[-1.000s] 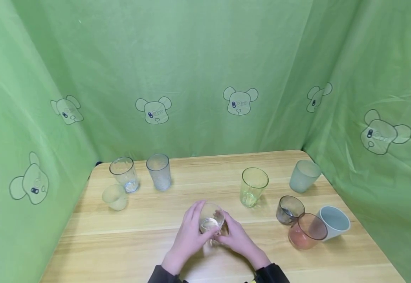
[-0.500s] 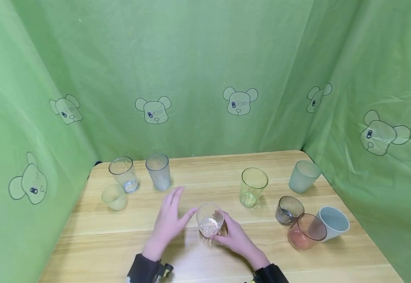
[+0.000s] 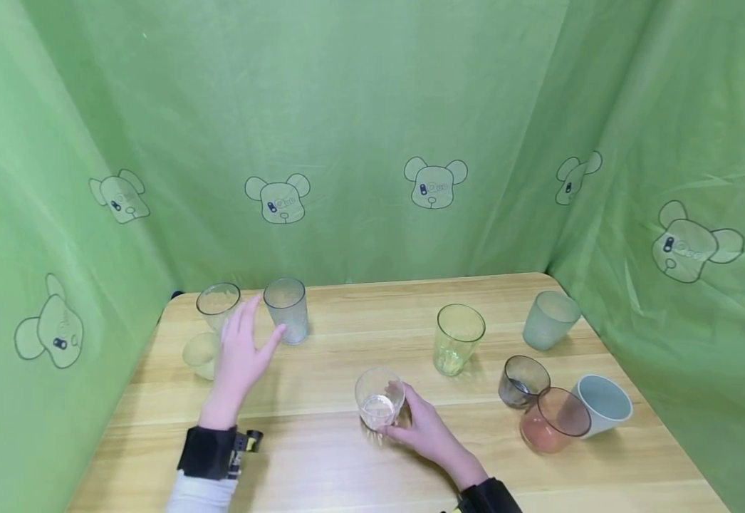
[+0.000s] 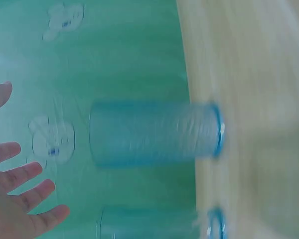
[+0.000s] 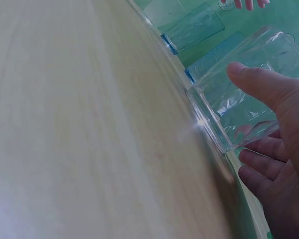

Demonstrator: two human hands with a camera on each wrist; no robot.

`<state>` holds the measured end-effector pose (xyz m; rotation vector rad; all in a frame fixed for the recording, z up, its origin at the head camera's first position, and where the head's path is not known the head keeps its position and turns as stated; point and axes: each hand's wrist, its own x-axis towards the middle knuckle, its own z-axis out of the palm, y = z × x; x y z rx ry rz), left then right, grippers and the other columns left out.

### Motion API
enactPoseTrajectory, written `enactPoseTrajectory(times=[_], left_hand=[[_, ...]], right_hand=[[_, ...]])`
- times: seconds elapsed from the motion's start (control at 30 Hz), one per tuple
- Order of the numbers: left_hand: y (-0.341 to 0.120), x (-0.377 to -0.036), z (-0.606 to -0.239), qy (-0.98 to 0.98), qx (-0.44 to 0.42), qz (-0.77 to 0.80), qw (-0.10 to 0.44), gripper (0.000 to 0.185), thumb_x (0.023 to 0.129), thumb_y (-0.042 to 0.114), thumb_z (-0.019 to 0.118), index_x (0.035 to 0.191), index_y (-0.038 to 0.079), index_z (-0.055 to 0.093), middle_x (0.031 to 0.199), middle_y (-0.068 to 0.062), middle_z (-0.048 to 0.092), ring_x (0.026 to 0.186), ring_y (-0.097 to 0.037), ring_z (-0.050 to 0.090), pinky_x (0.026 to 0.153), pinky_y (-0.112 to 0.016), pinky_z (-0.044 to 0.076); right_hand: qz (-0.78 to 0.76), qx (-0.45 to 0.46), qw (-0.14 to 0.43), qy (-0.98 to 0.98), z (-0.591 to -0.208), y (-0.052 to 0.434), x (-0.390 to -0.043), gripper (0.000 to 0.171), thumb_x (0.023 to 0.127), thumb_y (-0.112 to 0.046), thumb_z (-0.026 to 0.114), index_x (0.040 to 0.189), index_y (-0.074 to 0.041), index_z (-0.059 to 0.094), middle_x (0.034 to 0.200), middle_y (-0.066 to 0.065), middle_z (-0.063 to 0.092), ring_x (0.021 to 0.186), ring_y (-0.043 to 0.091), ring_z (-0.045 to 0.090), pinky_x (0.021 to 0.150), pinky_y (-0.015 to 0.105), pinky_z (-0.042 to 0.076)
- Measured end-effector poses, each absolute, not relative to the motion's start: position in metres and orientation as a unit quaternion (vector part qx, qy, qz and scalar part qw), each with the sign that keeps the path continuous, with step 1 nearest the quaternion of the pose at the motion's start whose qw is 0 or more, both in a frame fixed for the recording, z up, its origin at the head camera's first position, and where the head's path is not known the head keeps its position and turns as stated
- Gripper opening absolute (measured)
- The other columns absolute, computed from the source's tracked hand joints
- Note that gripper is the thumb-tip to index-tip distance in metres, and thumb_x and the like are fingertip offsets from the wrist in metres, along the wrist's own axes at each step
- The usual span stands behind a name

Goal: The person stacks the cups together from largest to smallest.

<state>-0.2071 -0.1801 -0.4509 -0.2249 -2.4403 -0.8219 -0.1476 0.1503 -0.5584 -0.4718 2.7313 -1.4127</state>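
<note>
1. We see a green curtain behind and along both sides, printed with cartoon animal heads.
2. Within it we have a light wooden table.
3. We find the left hand above the table's left part, fingers spread and released, holding nothing. It lies between us and the dark-rimmed glass; we cannot tell from the head view whether they touch. The bluish ribbed glass stands upright just beside its thumb.
4. We see the right hand grasping the clear glass from its right side, thumb in front, fingers behind. This glass stands upright on the table, near the middle.
5. Right of it we have an upright yellow-green glass.
6. Farther right we see a pink glass partly covering a pale blue cup, and a frosted teal cup farther back.
7. Smallest, we count a smoky glass just behind the pink one, and a cream cup partly hidden by the left hand.
</note>
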Motion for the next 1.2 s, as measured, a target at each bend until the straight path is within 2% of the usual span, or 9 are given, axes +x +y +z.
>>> enactPoseTrajectory(times=[0.27, 0.53, 0.83, 1.2], left_hand=[[-0.231, -0.237, -0.445, -0.915, -0.063, -0.264, 0.299, 0.071, 0.090, 0.034, 0.068, 0.145, 0.000, 0.039, 0.143, -0.027, 0.044, 0.132, -0.048, 0.038, 0.112, -0.061, 0.031], [-0.255, -0.254, -0.438, -0.941, -0.032, -0.240, 0.235, 0.075, 0.094, 0.044, 0.059, 0.149, 0.001, 0.031, 0.148, -0.029, 0.036, 0.136, -0.050, 0.031, 0.114, -0.065, 0.025], [-0.265, -0.263, -0.445, -0.952, 0.001, -0.260, 0.159, 0.084, 0.094, 0.053, 0.055, 0.153, 0.003, 0.023, 0.155, -0.030, 0.022, 0.140, -0.052, 0.022, 0.112, -0.070, 0.022], [-0.267, -0.268, -0.464, -0.950, 0.029, -0.275, 0.142, 0.088, 0.093, 0.051, 0.058, 0.154, 0.003, 0.018, 0.155, -0.033, 0.019, 0.138, -0.055, 0.025, 0.111, -0.069, 0.026]], right_hand=[[-0.448, -0.163, 0.015, 0.879, -0.557, 0.151, -0.147, 0.086, 0.072, -0.036, 0.084, 0.143, -0.009, 0.042, 0.140, 0.012, 0.056, 0.132, 0.034, 0.050, 0.114, 0.056, 0.034], [-0.453, -0.161, 0.019, 0.877, -0.557, 0.151, -0.148, 0.086, 0.072, -0.035, 0.084, 0.143, -0.009, 0.042, 0.139, 0.011, 0.057, 0.132, 0.033, 0.050, 0.115, 0.055, 0.033], [-0.452, -0.160, 0.017, 0.878, -0.558, 0.150, -0.148, 0.087, 0.072, -0.035, 0.084, 0.143, -0.008, 0.042, 0.140, 0.011, 0.056, 0.133, 0.034, 0.049, 0.114, 0.056, 0.033], [-0.450, -0.158, 0.019, 0.879, -0.558, 0.151, -0.148, 0.089, 0.072, -0.040, 0.083, 0.144, -0.008, 0.041, 0.140, 0.013, 0.056, 0.133, 0.035, 0.049, 0.115, 0.057, 0.033]])
